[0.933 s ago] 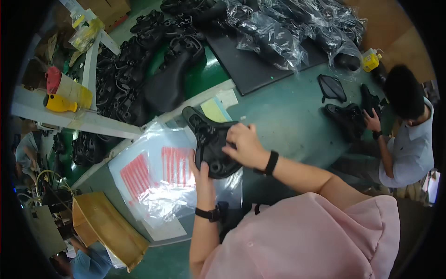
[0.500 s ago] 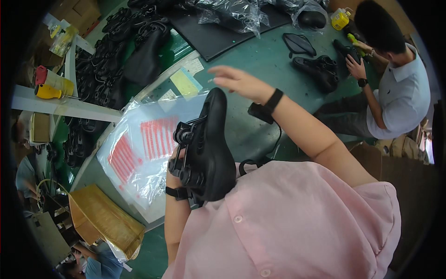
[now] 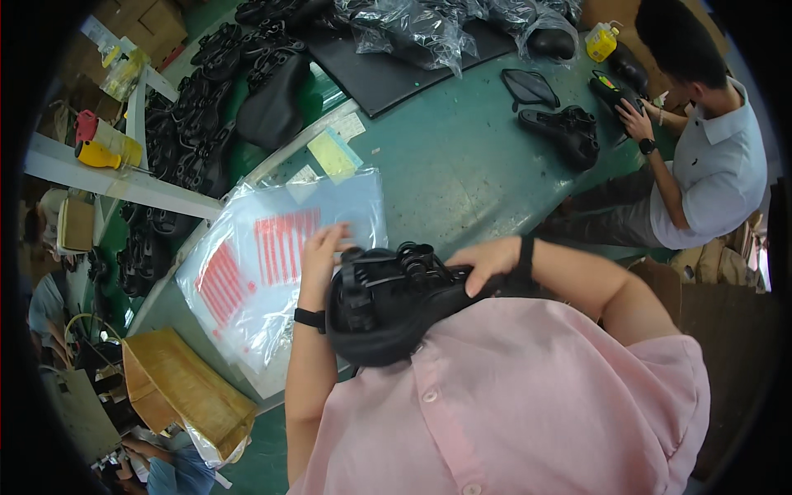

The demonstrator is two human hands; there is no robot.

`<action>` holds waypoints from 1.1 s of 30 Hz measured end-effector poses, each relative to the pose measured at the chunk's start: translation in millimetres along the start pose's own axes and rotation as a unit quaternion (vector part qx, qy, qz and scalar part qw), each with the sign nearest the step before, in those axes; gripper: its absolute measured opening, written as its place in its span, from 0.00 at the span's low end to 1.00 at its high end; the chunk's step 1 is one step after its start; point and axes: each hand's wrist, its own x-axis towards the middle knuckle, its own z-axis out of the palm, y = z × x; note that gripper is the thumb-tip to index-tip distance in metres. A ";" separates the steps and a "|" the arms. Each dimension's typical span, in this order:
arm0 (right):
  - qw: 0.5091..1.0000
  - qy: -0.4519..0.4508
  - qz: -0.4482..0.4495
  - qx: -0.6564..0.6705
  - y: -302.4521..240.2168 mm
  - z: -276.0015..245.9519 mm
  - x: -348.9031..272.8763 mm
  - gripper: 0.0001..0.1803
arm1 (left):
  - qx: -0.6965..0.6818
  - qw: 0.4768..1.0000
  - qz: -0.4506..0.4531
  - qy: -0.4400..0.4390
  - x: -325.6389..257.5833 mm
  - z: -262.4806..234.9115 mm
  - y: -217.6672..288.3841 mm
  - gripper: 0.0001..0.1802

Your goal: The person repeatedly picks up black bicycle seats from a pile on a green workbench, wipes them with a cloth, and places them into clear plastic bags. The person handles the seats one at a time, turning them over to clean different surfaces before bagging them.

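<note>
A black bicycle saddle (image 3: 384, 330) lies sideways against my front, its underside with rails and springs turned upward. Its narrow nose points right, where my right hand (image 3: 488, 261) is closed round it, thumb on the near side. At the wide end on the left is my left hand (image 3: 323, 252), its fingers stretched out and apart just beyond the saddle's edge. Whether the left palm touches the saddle I cannot tell. Beyond the left hand, a clear plastic sheet with red stripes (image 3: 289, 239) lies on the green table (image 3: 437, 177).
Many black saddles (image 3: 272, 107) are heaped at the far left beside a white frame bar (image 3: 124, 186) holding screwdrivers (image 3: 97, 155). A cardboard box (image 3: 186, 388) stands lower left. To the right, a co-worker (image 3: 714, 157) handles another saddle near a loose saddle (image 3: 565, 136).
The saddle has swung from upright to lying sideways, nose now right. My right hand has come down from over the table onto the nose. My left hand's fingers have come into sight.
</note>
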 end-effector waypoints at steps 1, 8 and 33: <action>0.993 0.078 -0.082 -0.044 20.3 2.3 -3.3 0.37 | 0.076 0.994 0.041 0.069 5.8 -2.0 -11.5 0.17; 0.873 0.478 -0.080 0.058 40.6 -5.4 -21.1 0.38 | 0.570 0.800 0.156 0.099 -13.8 61.3 -50.8 0.30; 0.852 0.382 -0.250 0.256 29.8 -46.4 9.7 0.30 | 0.104 0.986 -0.090 0.094 13.2 0.4 -40.0 0.14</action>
